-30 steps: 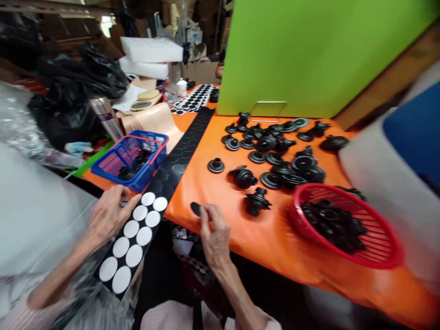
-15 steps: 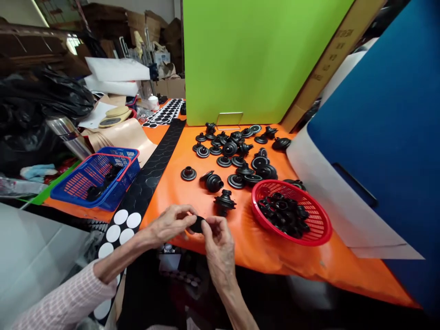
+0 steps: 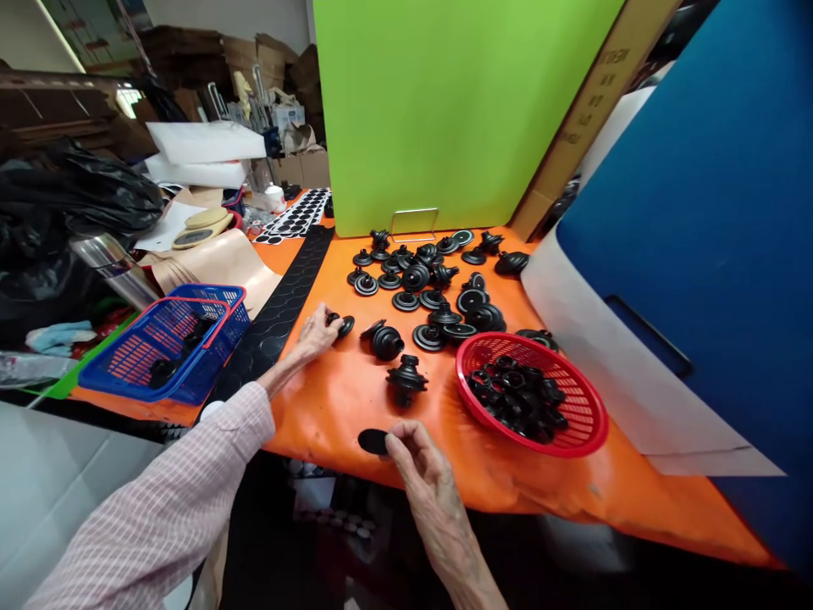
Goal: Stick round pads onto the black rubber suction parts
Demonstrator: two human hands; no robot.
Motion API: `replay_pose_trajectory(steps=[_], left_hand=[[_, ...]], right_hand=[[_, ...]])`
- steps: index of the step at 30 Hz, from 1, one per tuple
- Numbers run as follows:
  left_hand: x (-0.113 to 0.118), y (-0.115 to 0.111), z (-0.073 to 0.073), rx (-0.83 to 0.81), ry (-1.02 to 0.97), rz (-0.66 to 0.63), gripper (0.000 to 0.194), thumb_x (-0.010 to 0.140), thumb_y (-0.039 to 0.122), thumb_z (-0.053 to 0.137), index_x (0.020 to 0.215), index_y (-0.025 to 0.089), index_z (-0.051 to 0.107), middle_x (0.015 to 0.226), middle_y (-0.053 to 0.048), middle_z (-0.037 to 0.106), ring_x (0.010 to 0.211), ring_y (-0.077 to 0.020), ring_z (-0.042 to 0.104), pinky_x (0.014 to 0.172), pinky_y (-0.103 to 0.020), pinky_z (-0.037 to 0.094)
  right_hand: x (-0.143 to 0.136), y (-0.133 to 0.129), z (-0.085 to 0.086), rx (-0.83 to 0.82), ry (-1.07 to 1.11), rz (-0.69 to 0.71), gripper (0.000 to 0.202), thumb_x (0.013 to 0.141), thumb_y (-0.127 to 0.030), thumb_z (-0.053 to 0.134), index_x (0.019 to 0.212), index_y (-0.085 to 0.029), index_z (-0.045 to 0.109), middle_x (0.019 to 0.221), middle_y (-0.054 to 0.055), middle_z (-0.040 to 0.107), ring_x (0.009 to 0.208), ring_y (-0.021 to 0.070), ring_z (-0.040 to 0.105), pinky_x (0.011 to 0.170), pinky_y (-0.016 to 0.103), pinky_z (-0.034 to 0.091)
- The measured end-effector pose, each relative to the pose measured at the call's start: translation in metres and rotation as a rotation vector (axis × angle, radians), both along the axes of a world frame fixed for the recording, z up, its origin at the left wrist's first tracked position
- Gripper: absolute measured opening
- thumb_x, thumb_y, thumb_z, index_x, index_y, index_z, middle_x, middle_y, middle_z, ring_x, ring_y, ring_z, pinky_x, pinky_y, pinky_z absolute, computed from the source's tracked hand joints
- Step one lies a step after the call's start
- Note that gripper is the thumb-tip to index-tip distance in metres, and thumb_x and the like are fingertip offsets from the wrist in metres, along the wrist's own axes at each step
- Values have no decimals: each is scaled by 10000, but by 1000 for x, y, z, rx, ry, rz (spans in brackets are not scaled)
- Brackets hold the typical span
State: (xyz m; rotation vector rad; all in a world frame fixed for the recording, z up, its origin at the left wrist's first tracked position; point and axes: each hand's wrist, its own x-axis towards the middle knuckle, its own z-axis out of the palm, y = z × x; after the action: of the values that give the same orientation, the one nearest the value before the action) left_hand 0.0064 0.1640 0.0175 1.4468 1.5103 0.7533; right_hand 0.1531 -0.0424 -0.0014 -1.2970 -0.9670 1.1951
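My left hand point(image 3: 319, 331) is closed on a small black flanged part point(image 3: 345, 326), which is tilted on the orange table. Near the table's front edge, my right hand point(image 3: 423, 464) pinches a flat black disc point(image 3: 373, 441) between thumb and fingers. An upright black ribbed part point(image 3: 406, 379) stands between the hands, with another dark part point(image 3: 386, 341) lying behind it. Farther back, several black flanged parts point(image 3: 416, 277) are grouped on the orange table point(image 3: 323, 390).
A red basket point(image 3: 597, 436) of black rings sits at the right. The blue basket point(image 3: 136, 347) holds black parts at the left, beside a black strip point(image 3: 267, 326) of round cutouts. Green point(image 3: 438, 110) and blue point(image 3: 711, 254) panels stand behind and at right.
My left hand has let go of the disc, moved up and left, and taken hold of the flanged part, now tilted. The disc remains in my right hand, slightly lower.
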Motion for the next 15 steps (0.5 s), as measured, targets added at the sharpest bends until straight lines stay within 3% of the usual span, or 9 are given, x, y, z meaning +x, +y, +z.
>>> replay_pose_trajectory(steps=[2, 5, 9, 13, 15], left_hand=[[-8, -13, 7, -94, -109, -30, 206, 844, 297, 563, 993, 172, 497, 1025, -123, 629, 1039, -262, 608, 887, -426, 479], [-23, -46, 21, -259, -368, -61, 198, 868, 320, 548, 1003, 188, 488, 940, -85, 658, 824, -208, 678, 758, -366, 529], [-38, -94, 30, -528, -784, 61, 236, 828, 337, 627, 938, 145, 546, 887, -94, 671, 779, -217, 691, 672, -292, 520], [-44, -132, 27, -455, -778, 29, 233, 785, 235, 676, 979, 121, 616, 969, -105, 690, 845, -211, 686, 769, -308, 528], [-43, -146, 24, -406, -740, -2, 311, 770, 230, 695, 1059, 149, 614, 1038, -96, 681, 861, -210, 688, 783, -321, 532]], right_hand=[[6, -2, 0, 11, -17, -13, 287, 823, -496, 590, 789, -212, 568, 732, -15, 539, 709, 143, 543, 660, 237, 462], [13, 0, -2, 70, -81, -63, 252, 815, -469, 605, 794, -219, 585, 805, 6, 544, 769, 153, 542, 696, 254, 463], [12, 4, 3, 180, -213, -142, 243, 779, -453, 640, 717, -218, 624, 976, 49, 543, 946, 193, 530, 800, 299, 452], [4, 3, 16, 55, -31, -61, 262, 764, -471, 666, 807, -217, 617, 728, -6, 545, 683, 142, 520, 641, 261, 446], [-3, 2, 20, 5, 96, -48, 289, 747, -479, 685, 819, -210, 608, 691, -20, 543, 651, 128, 509, 634, 250, 437]])
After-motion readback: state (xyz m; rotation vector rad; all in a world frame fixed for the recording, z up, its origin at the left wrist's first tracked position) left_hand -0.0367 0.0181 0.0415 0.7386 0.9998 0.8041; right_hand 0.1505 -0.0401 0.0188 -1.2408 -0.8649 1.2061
